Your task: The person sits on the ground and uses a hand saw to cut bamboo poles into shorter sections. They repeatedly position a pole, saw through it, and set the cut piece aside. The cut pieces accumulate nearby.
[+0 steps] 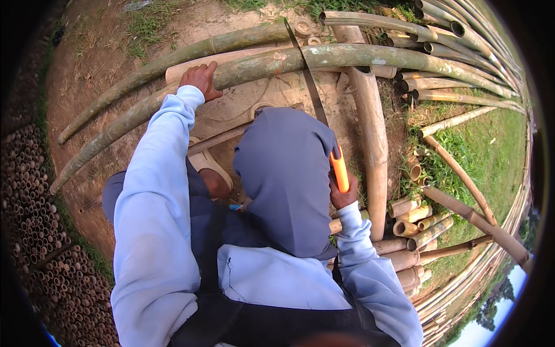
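Left hand (199,82) is clasping a bamboo pole (260,65); right hand (343,194) is gripping a saw (319,107) by its orange handle (340,170). Ahead of the right hand, the blade (309,75) is crossing the pole; right of that hand, a pale log (373,139) is lying.

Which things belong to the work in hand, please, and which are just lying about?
In use:
long green bamboo pole, under the left hand
orange-handled metal handsaw, in the right hand

Apparently lying about:
short tan hollow bamboo pieces at right
stacked brown bamboo tubes at left
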Motion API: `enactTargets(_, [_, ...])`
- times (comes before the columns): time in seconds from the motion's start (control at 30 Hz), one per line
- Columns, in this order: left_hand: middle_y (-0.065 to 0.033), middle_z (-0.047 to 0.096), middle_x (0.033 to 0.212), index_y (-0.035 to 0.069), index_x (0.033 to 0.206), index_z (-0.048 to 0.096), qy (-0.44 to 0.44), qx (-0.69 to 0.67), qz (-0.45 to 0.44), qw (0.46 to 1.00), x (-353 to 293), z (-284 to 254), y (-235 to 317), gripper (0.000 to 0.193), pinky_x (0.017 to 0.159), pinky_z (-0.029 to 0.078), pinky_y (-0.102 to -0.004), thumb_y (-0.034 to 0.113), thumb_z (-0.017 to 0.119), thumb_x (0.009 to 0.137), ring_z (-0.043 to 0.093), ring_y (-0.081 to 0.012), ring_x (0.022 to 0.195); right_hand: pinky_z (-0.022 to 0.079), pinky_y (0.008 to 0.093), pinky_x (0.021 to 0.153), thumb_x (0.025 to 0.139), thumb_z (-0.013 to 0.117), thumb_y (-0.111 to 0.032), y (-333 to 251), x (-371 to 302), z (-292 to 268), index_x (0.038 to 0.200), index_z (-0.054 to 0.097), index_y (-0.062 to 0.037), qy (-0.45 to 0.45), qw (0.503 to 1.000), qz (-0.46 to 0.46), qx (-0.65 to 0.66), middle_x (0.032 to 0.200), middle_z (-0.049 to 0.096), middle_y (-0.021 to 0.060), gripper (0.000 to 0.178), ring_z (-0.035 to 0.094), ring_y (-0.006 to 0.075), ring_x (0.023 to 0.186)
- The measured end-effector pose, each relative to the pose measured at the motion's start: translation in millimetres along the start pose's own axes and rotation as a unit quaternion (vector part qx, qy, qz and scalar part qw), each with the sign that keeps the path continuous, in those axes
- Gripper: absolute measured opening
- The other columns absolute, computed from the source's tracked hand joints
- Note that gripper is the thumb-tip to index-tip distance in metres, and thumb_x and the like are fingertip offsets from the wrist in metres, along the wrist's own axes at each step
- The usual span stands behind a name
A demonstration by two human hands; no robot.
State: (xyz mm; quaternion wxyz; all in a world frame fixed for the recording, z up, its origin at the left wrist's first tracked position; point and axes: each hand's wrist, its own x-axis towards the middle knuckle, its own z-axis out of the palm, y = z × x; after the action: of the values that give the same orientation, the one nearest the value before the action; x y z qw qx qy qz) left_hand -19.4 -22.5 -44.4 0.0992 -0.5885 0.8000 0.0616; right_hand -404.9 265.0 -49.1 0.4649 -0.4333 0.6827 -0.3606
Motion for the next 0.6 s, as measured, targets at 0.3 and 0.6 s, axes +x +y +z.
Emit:
enactTargets(0.3, [-0.0197,0.065,0.104,0.009,0.116,0.051,0.018,-0.009,0.009,1.000,-5.8,1.8,-1.4,0.067,0.091,0.050,-0.0473,0.040,0.083,0.065,0.063,-0.0400,0.101,0.050,0.0287,0.079,0.089,0.069,-0.007,-18.5,6.9,6.4,0.112,0.066,0.0030,-0.001,0.999,-0.033,-0.006,0.093,0.070,0.0084,0.025,0.063,0.0121,0.085])
enactTargets(0.6, [-0.0185,0.064,0.101,0.009,0.113,0.051,0.022,-0.007,0.012,1.000,-6.1,1.2,0.3,0.064,0.090,0.050,-0.0466,0.038,0.082,0.065,0.063,-0.0396,0.098,0.047,0.0311,0.063,0.089,0.071,-0.012,-31.0,112.1,25.4,0.098,0.065,0.0042,-0.034,0.990,-0.133,0.038,0.075,0.066,0.0067,0.020,0.058,0.0114,0.069])
